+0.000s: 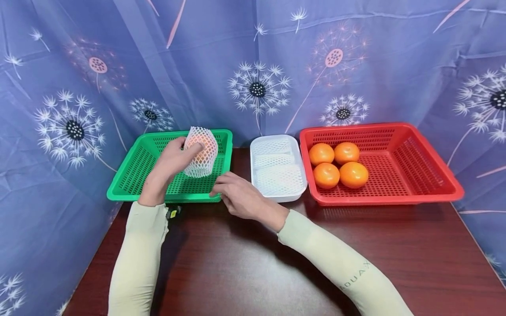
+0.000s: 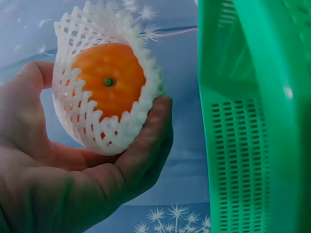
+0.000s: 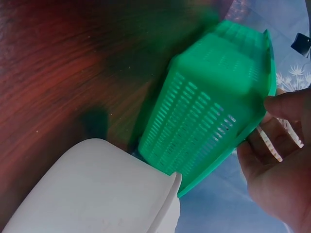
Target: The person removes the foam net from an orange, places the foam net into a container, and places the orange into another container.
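Note:
My left hand [image 1: 174, 160] grips an orange [image 2: 109, 80] wrapped in a white foam net sleeve [image 1: 201, 169], above the green basket [image 1: 170, 197]. In the left wrist view, the fruit's green stem end shows through the sleeve's opening, with thumb and fingers around the net. My right hand [image 1: 245, 197] holds nothing; its fingers are loosely curled at the basket's front right corner. Seen from the right wrist, those fingers [image 3: 289, 104] overlap the green rim. A white tub [image 1: 278, 195] with more foam nets [image 1: 276, 175] stands just beyond the right hand.
A red basket [image 1: 395, 175] to the right of the tub holds several bare oranges [image 1: 353, 174] at its left end. All the containers stand along the back of a dark wooden table [image 1: 245, 272]. Behind them hangs a blue dandelion-print curtain [image 1: 205, 66].

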